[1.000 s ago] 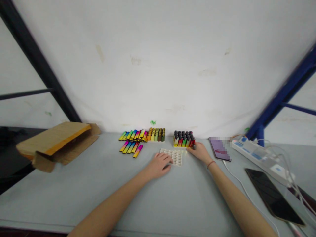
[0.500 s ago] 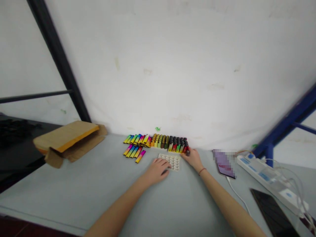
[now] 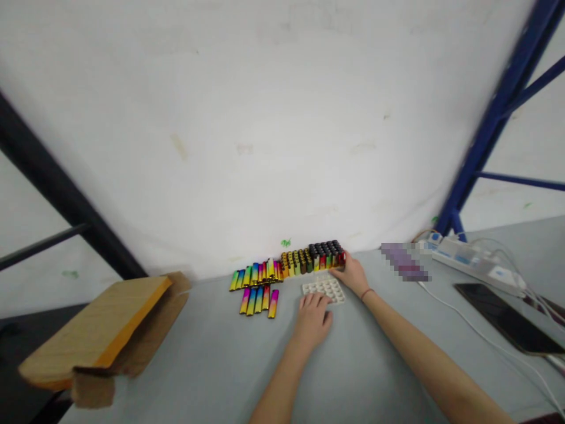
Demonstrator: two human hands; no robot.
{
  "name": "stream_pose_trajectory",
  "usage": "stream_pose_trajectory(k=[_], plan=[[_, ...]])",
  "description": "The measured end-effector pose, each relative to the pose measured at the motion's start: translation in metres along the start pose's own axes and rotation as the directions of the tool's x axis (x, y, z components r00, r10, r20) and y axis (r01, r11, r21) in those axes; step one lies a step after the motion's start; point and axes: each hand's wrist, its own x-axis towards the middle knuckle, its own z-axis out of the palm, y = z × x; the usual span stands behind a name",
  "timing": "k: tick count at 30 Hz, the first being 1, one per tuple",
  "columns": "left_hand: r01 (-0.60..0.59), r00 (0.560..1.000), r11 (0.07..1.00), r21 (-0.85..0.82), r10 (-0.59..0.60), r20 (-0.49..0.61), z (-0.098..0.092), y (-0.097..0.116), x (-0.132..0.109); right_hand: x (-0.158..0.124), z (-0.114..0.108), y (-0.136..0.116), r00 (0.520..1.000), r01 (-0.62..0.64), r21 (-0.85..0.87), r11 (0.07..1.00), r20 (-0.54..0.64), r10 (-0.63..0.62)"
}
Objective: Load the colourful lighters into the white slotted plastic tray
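Observation:
My left hand (image 3: 314, 318) lies flat with its fingers stretched over the near edge of a white tray (image 3: 338, 292) with rows of round hollows. My right hand (image 3: 354, 275) grips the right end of a block of upright black-topped tubes (image 3: 325, 249), thumb at the front and fingers at the side. A pale tray base shows under that block. Touching it on the left stands a block of gold-topped tubes (image 3: 296, 260). Shiny rainbow-coloured sticks (image 3: 256, 274) lie piled farther left, with several loose sticks (image 3: 258, 300) in front.
An open brown cardboard box (image 3: 101, 324) rests at the left. To the right are a blurred purple phone (image 3: 405, 261) on a white cable, a dark phone (image 3: 507, 315) and a white power strip (image 3: 477, 265). A white wall (image 3: 273, 147) rises behind.
The view has turned and shifted. A dark-ended piece at my right fingertips no longer shows there; that hand is now against the end of the black-topped block. My left hand stays on the white tray.

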Motion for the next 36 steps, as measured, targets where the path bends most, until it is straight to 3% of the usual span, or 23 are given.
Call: stream_pose_trajectory(k=[3,7,10,13,16,17,20,23,27,29,31,33,36], plan=[[0.012,1.0,1.0,-0.02,-0.012,-0.005,0.001,0.002,0.001,-0.001,-0.001,-0.006,0.997,-0.078,-0.062,0.995,-0.006,0.078],[-0.004,0.999,1.0,-0.03,0.002,-0.051,0.001,0.003,-0.001,-0.003,-0.018,0.002,0.995,-0.093,0.01,0.996,-0.026,0.093],[-0.013,0.999,1.0,-0.028,0.011,-0.051,-0.001,0.002,-0.003,-0.012,-0.048,0.031,0.971,-0.209,-0.141,0.968,-0.15,0.188],[-0.018,0.999,1.0,-0.002,0.018,-0.037,-0.002,0.002,-0.001,-0.028,-0.088,0.073,0.912,-0.393,-0.306,0.867,-0.248,0.326],[-0.007,0.999,0.998,0.057,0.009,-0.046,0.0,0.004,0.004,-0.042,-0.121,0.11,0.84,-0.542,-0.391,0.744,-0.229,0.492],[-0.004,0.999,0.997,0.077,0.008,-0.05,0.001,0.005,0.006,-0.044,-0.13,0.118,0.842,-0.534,-0.417,0.735,-0.187,0.506],[-0.01,0.998,0.994,0.11,0.017,-0.061,0.003,0.007,0.008,-0.045,-0.147,0.133,0.884,-0.436,-0.466,0.77,-0.061,0.463],[-0.009,0.997,0.994,0.107,0.017,-0.071,0.003,0.008,0.007,-0.041,-0.158,0.14,0.899,-0.395,-0.474,0.787,-0.025,0.437],[-0.022,0.996,0.993,0.119,0.032,-0.089,0.003,0.008,0.004,-0.042,-0.158,0.145,0.909,-0.399,-0.472,0.786,-0.091,0.407],[-0.047,0.994,0.991,0.129,0.059,-0.09,0.004,0.009,0.004,-0.046,-0.149,0.139,0.934,-0.356,-0.479,0.802,-0.16,0.319],[-0.078,0.992,0.986,0.15,0.091,-0.084,0.004,0.011,0.004,-0.052,-0.135,0.125,0.977,-0.193,-0.478,0.857,-0.173,0.124],[-0.108,0.987,0.976,0.19,0.128,-0.096,0.004,0.013,0.005,-0.06,-0.116,0.103,0.991,0.108,-0.382,0.918,-0.032,-0.13],[-0.111,0.977,0.955,0.277,0.156,-0.147,-0.003,0.012,0.006,-0.07,-0.089,0.063,0.897,0.435,-0.121,0.893,0.149,-0.416]])
